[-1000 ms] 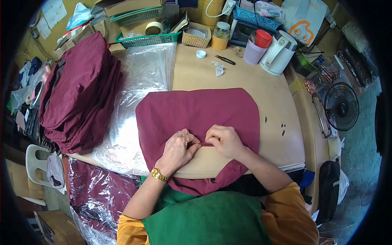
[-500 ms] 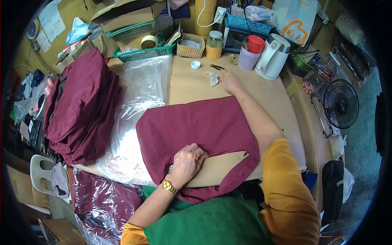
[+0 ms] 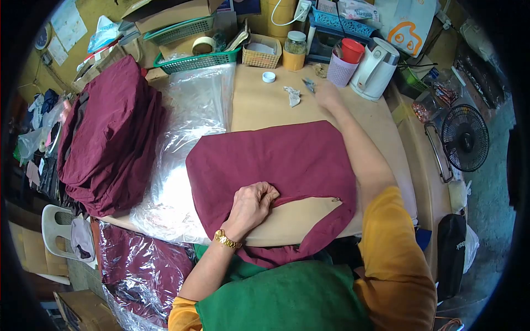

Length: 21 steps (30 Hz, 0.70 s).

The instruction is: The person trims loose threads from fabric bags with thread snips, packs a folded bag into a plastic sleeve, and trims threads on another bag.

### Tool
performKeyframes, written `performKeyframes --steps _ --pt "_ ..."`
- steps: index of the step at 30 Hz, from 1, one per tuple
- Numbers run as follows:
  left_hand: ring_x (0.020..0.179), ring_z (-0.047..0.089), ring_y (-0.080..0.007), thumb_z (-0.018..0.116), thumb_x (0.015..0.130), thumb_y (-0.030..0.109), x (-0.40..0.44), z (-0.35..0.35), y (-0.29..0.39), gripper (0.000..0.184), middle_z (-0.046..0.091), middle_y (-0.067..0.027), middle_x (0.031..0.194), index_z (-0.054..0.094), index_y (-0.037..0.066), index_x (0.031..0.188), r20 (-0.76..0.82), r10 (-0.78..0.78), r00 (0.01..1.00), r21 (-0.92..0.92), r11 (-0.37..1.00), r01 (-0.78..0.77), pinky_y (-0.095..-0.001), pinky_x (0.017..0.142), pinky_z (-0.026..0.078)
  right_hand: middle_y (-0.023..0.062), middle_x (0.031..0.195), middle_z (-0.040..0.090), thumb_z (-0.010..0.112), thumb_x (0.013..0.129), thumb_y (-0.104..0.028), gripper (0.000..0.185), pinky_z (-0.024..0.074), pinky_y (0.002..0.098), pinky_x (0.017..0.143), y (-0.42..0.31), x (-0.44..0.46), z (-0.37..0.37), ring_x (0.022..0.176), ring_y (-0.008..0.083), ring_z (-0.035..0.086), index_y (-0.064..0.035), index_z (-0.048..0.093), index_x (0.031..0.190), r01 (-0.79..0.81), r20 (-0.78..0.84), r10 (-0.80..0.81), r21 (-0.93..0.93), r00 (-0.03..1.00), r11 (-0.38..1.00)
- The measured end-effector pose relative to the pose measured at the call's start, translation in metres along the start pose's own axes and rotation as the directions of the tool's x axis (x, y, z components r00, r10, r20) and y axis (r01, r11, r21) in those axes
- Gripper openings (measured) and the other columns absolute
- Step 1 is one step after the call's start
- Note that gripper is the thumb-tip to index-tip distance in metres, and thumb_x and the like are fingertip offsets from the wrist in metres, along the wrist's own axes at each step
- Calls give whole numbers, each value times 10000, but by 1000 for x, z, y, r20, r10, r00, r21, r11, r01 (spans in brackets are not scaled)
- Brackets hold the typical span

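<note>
A maroon fabric bag (image 3: 270, 154) lies flat on the table, with a long opening along its lower side. My left hand (image 3: 251, 207) is closed, pinching the fabric at the upper edge of that opening. Farther out, my right hand (image 3: 329, 97) is closed around small thread snips (image 3: 309, 85), slightly blurred and raised near the purple cup. A crumpled white scrap (image 3: 292, 96) and a white cap (image 3: 269, 77) lie to the left of the snips. At the opening's right end is a small zipper end (image 3: 335, 199).
A tall stack of maroon fabric pieces (image 3: 110, 138) stands at left beside clear plastic bags (image 3: 193, 116). Along the back are a green basket (image 3: 196, 62), a jar (image 3: 294, 51), a purple cup (image 3: 338, 71) and an electric kettle (image 3: 375, 69). A fan (image 3: 465, 138) stands at right.
My right hand has picked the snips up from the table and moved slightly right with them. My left hand stays at the opening's edge. The camera view has shifted a little.
</note>
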<state>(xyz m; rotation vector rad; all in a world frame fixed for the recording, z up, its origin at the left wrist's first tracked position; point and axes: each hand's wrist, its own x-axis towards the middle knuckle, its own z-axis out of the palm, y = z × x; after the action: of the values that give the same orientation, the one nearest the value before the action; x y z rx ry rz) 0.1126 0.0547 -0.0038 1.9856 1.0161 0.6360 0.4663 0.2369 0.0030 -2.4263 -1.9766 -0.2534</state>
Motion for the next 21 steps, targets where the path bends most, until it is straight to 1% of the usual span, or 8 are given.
performKeyframes --steps 1,2,4,6,8,10,13,21 --pt "732 695 -293 702 883 126 0 0 0 113 696 -156 790 705 14 891 4 -22 1000 1 1000 22 -368 683 532 168 978 684 492 985 -149 230 541 370 687 -3 -13 -12 806 242 674 12 634 1068 -94 69 67 523 995 847" --pt "732 695 -293 702 883 126 1 0 1 113 696 -156 790 705 14 891 1 -22 1000 -3 1000 22 -368 683 532 100 856 675 502 1023 -198 234 517 311 565 -8 -30 -27 644 167 642 3 616 1063 -183 162 87 880 983 437" --pt "709 677 -358 676 875 89 1 0 2 109 668 -205 756 664 -10 828 -27 24 999 -19 1000 -24 -417 657 521 -10 763 575 444 1055 -171 196 375 202 459 -40 -101 -64 521 41 469 -40 589 1070 -198 199 -36 980 979 15" --pt "702 674 -359 671 878 89 2 -1 3 109 666 -205 751 661 -9 831 -20 12 1000 -20 1000 -12 -417 653 519 -38 737 541 451 1063 -164 174 343 179 464 -56 -167 -89 513 33 430 -57 571 1128 -339 311 -207 933 928 -120" --pt "695 670 -360 666 882 90 2 0 1 108 664 -205 746 659 -7 834 -16 -2 1000 -20 1000 1 -417 650 517 12 774 594 547 1022 -247 191 405 258 501 -71 -222 -92 546 111 514 -62 576 1060 -304 306 -270 951 913 49" --pt "649 664 -275 673 903 125 2 1 -5 124 663 -150 707 661 9 860 -12 -4 1000 0 1000 4 -370 626 503 116 797 652 584 992 -269 250 487 410 573 -87 -266 -87 610 281 620 -26 549 1037 218 -92 -249 811 964 543" --pt "639 661 -273 676 903 135 3 -1 -2 130 664 -143 694 668 14 860 15 -54 998 -9 999 54 -367 623 502 166 775 646 616 962 -294 299 489 515 635 -100 -299 -89 663 360 651 -6 541 988 154 58 -247 641 967 752" --pt "658 669 -287 679 907 151 1 0 -1 138 677 -147 717 681 21 862 -7 -34 999 -6 999 34 -377 628 503 191 689 667 606 948 -322 324 533 506 635 -122 -297 -88 679 378 688 -5 557 903 139 165 -224 412 960 900"
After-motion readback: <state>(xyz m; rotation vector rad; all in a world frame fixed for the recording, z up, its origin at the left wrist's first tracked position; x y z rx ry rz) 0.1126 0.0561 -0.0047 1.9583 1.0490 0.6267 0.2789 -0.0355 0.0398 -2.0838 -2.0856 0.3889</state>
